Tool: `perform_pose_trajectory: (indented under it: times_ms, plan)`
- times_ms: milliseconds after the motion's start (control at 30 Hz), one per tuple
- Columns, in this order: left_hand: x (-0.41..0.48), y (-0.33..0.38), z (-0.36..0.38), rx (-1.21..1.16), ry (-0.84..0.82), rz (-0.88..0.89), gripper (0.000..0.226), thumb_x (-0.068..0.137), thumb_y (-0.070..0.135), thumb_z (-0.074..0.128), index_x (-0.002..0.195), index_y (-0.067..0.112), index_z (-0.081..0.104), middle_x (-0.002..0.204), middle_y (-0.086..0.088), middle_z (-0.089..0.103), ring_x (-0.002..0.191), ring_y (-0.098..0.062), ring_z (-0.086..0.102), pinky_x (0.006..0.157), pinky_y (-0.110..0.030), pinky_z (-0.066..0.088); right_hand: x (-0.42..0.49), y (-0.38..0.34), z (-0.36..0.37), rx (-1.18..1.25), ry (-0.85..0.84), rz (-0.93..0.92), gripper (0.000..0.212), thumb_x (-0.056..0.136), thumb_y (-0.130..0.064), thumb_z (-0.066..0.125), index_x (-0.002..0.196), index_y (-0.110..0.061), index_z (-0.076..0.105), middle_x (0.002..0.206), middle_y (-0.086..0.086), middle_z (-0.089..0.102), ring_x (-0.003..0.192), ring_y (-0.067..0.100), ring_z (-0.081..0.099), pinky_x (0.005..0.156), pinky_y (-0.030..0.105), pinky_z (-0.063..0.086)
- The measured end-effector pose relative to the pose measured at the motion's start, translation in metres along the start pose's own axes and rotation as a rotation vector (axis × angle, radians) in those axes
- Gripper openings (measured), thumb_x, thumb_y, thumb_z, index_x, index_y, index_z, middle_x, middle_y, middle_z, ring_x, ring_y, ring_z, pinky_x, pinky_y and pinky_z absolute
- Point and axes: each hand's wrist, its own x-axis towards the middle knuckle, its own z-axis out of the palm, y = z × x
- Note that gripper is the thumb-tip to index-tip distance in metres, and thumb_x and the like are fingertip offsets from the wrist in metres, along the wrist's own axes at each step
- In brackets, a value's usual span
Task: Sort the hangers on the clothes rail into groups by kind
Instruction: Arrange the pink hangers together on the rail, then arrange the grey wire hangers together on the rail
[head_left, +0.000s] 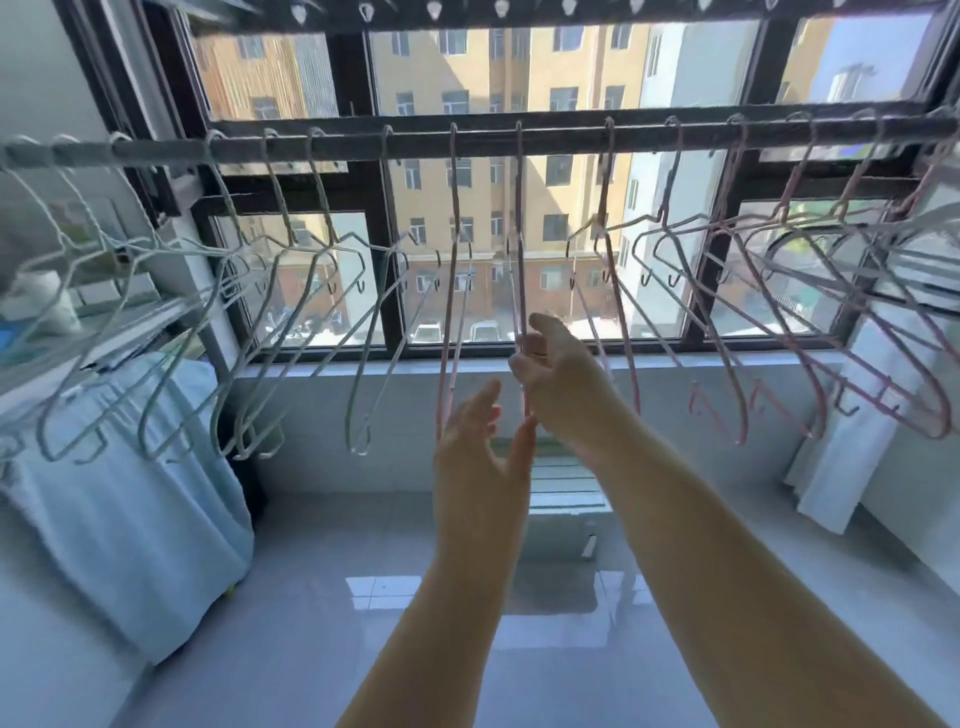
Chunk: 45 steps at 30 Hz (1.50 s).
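hangers (280, 205) of pale blue-white wire crowd the left half of the clothes rail (561, 134), which runs across the upper part of the frame in front of a dark-framed window (382, 208). pink hangers (626, 353) take up the right half, overlapping and tilted at different angles. between the two groups, near the centre, two more pink ones hang edge-on and apart from each other.

the right hand (550, 374) reaches up at the centre of the frame, its fingers and thumb curled round the lower part of the centre pink hanger (519, 218), whose hook is over the rail. the left hand (478, 447) is raised just below and left of it, fingers straight and together, thumb spread, grasping nothing. it is right by the bottom of the other edge-on pink hanger (453, 208); whether it touches the wire cannot be told.

a second bar with white clips (434, 9) crosses the top edge. a pale blue cloth (130, 519) hangs at lower left, a white cloth (841, 467) at right. glossy floor tiles (311, 649) fill the bottom of the frame, and yellow buildings (467, 67) show through the glass.
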Motion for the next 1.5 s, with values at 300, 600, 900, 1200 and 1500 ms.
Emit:
perform_pose_trajectory:
  times_ms: [300,600,900,1200,1500]
  plan:
    - [0.002,0.000,0.000,-0.120,-0.087,-0.017,0.030,0.077,-0.004,0.065,0.103,0.011,0.067,0.097,0.012,0.050,0.075,-0.005,0.060,0.068,-0.003,0.045,0.004,0.003,0.014,0.421,0.055,0.138,0.050,0.094,0.005,0.030,0.138,-0.018,0.034,0.099,0.001,0.052,0.085,0.017,0.059,0.079,0.031,0.054]
    - [0.004,0.003,0.013,-0.071,-0.082,0.043,0.035,0.076,-0.003,0.067,0.105,0.016,0.067,0.106,0.001,0.054,0.081,-0.006,0.063,0.075,-0.017,0.054,0.008,0.007,0.002,0.394,0.100,0.154,0.045,0.094,0.004,0.031,0.132,-0.018,0.042,0.098,0.003,0.056,0.085,0.018,0.063,0.086,0.038,0.054]
    - [0.003,-0.003,0.007,-0.035,-0.117,0.036,0.041,0.078,0.002,0.066,0.116,0.019,0.061,0.110,0.004,0.056,0.079,-0.005,0.062,0.080,-0.018,0.053,0.008,0.007,0.008,0.386,0.094,0.137,0.048,0.094,0.004,0.034,0.138,-0.014,0.035,0.108,0.001,0.055,0.087,0.013,0.059,0.077,0.023,0.052]
    - [0.001,-0.006,-0.032,0.048,0.232,0.213,0.039,0.080,0.002,0.062,0.119,0.003,0.055,0.119,-0.006,0.054,0.114,-0.005,0.047,0.096,0.000,0.029,-0.004,-0.023,0.021,-0.215,0.165,-0.284,0.052,0.093,-0.013,0.048,0.142,-0.014,0.029,0.145,0.002,0.034,0.133,0.016,0.035,0.106,0.015,0.025]
    - [-0.003,-0.026,-0.037,0.130,0.011,0.020,0.024,0.086,0.011,0.059,0.108,0.016,0.065,0.090,0.010,0.067,0.074,0.005,0.059,0.070,0.003,0.039,0.024,-0.022,0.063,0.117,-0.009,0.045,0.056,0.090,0.010,0.033,0.141,-0.013,0.025,0.135,0.011,0.044,0.113,0.020,0.052,0.097,0.038,0.048]
